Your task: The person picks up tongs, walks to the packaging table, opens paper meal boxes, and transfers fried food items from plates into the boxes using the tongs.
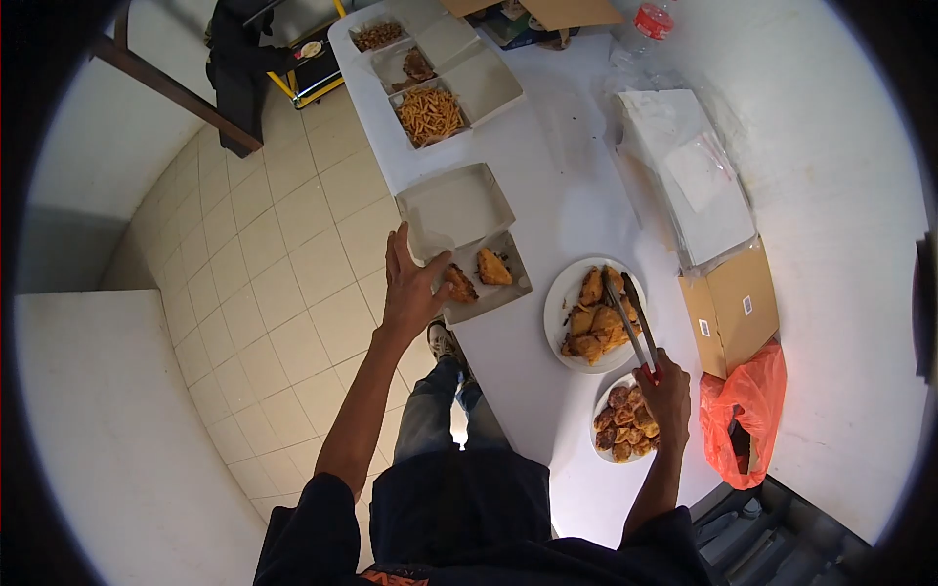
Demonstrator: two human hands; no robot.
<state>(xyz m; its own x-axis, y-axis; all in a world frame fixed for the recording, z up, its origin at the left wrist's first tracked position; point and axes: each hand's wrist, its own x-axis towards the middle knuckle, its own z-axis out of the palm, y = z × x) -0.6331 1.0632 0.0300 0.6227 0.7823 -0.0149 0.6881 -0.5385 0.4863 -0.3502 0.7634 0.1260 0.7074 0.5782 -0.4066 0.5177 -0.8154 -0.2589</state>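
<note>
An opened cardboard food box (pixel 506 301) lies at the table's left edge, its lid (pixel 455 205) folded back, with two pieces of fried chicken (pixel 494 268) inside. My left hand (pixel 415 288) holds this box by its left side, thumb over the fold and fingers along the outer edge. In my right hand (pixel 666 391) is a pair of metal tongs (pixel 633 322) with red on the handle. The tongs' tips reach over the fried chicken (pixel 594 322) heaped on a white plate (pixel 558 342). Closer to me, a second plate (pixel 597 444) carries round browned patties (pixel 623 422), partly behind my right wrist.
Farther up the table (pixel 557 186), another open box holds noodles (pixel 428 115), chicken (pixel 417 65) and a chopped dish (pixel 377 36). Along the wall are plastic-wrapped white boxes (pixel 699 186), a brown carton (pixel 733 308), a red plastic bag (pixel 754 400) and a bottle (pixel 647 29).
</note>
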